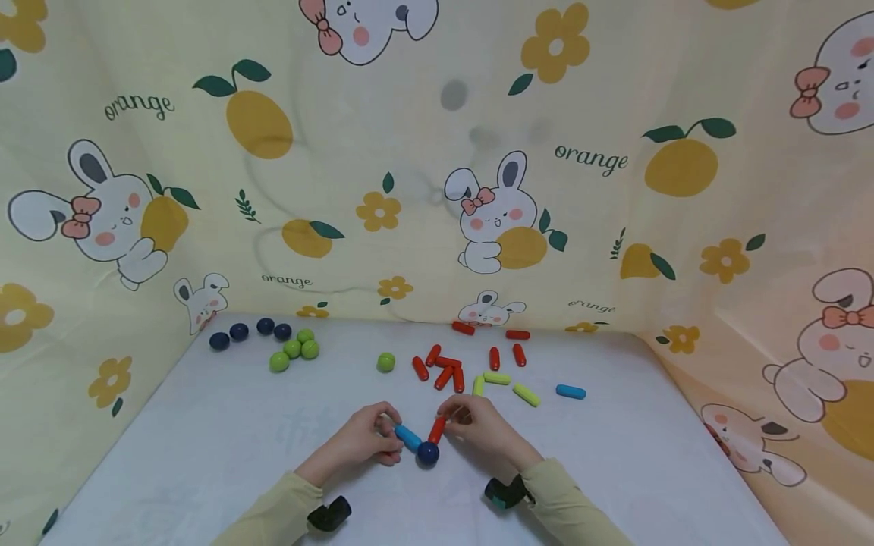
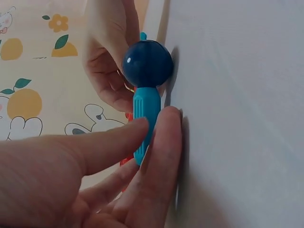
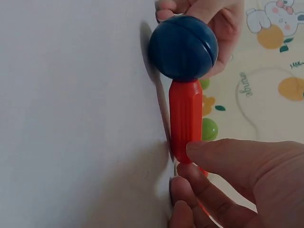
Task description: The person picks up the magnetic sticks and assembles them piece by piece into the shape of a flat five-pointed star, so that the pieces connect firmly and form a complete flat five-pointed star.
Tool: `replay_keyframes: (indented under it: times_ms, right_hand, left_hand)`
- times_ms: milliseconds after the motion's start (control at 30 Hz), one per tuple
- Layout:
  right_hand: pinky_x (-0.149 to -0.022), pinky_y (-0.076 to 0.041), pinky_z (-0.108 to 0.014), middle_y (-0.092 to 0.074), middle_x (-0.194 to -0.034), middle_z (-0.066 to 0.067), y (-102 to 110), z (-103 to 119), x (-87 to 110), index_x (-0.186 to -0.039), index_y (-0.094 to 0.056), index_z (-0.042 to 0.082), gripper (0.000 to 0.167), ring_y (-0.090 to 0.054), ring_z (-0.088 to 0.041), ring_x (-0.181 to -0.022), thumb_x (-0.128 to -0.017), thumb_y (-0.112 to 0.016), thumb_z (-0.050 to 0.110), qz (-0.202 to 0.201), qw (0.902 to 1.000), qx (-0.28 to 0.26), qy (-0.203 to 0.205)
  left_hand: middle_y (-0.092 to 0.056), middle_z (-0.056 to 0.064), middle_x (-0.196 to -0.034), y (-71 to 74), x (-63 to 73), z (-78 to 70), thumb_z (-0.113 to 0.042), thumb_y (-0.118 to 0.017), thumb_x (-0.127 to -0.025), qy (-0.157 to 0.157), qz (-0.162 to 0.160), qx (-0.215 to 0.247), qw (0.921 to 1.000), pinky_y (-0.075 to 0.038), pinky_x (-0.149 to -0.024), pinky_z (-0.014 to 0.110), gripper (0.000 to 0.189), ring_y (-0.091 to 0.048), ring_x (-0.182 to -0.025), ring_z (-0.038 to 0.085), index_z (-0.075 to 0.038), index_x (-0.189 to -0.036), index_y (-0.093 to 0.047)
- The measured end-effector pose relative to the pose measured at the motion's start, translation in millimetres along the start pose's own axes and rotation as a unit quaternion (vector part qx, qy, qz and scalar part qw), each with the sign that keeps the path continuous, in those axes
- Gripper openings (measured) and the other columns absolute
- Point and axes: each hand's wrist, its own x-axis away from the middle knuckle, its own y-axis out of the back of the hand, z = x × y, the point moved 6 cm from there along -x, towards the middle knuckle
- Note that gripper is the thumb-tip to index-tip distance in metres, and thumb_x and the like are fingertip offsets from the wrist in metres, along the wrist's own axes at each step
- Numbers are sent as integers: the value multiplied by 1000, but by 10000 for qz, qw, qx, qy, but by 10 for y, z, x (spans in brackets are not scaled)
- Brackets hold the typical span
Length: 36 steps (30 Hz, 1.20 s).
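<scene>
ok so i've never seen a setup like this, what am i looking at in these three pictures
No machine, just a person's left hand and right hand. The wide picture is from a head camera; the close ones are from the left wrist camera and right wrist camera. Dark blue balls, green balls and coloured sticks lie on the white table. The left hand holds a blue stick, the right a red stick; both touch one dark blue ball.

Beige sleeves point(image 1: 276, 509), black wrist cameras point(image 1: 330, 515)
</scene>
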Motion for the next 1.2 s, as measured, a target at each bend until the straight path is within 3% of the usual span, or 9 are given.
replay_keyframes:
  times_ms: [167,367,567,867,1200]
  right_hand:
    - [-75,-52,-29,-62,-101,1,3,54,73,-116,-63,11,28,-58,-18,-88,-89,-68,16,-210,9995,-102,-203]
    - [-70,-52,-28,-60,-99,-4,-17,109,207,-118,-58,7,38,-57,-18,-85,-87,-71,23,-291,9986,-196,-405]
    - [-69,-51,-27,-61,-94,-5,-78,176,294,-116,-59,6,39,-58,-17,-79,-84,-75,22,36,9988,-384,-307]
    - [-68,-51,-25,-62,-94,-3,-147,211,338,-112,-61,7,36,-58,-18,-79,-82,-77,21,70,9988,-449,-191]
    - [-78,-52,-27,-63,-99,3,-185,217,349,-111,-64,8,31,-59,-19,-88,-84,-75,17,-31,9989,-461,-59]
  left_hand:
    - [-59,13,-83,-8,-10,7,-2,-69,-86,141,6,0,9999,-57,-62,32,36,-67,-66,20,1,-119,-56]
    - [-60,13,-81,-10,-26,10,1,-67,-86,-5,67,99,9999,-57,-60,32,31,-66,-63,18,4,-114,-56]
    - [-60,12,-78,-1,-22,-1,2,-68,-86,-104,-3,67,9999,-57,-59,33,29,-66,-61,18,4,-111,-56]
    - [-61,12,-78,-28,20,6,1,-67,-87,-49,-31,81,10000,-57,-58,33,23,-66,-60,19,1,-107,-56]
    - [-62,13,-79,-74,82,42,-1,-68,-86,-32,290,363,9989,-58,-60,35,25,-68,-64,22,1,-108,-55]
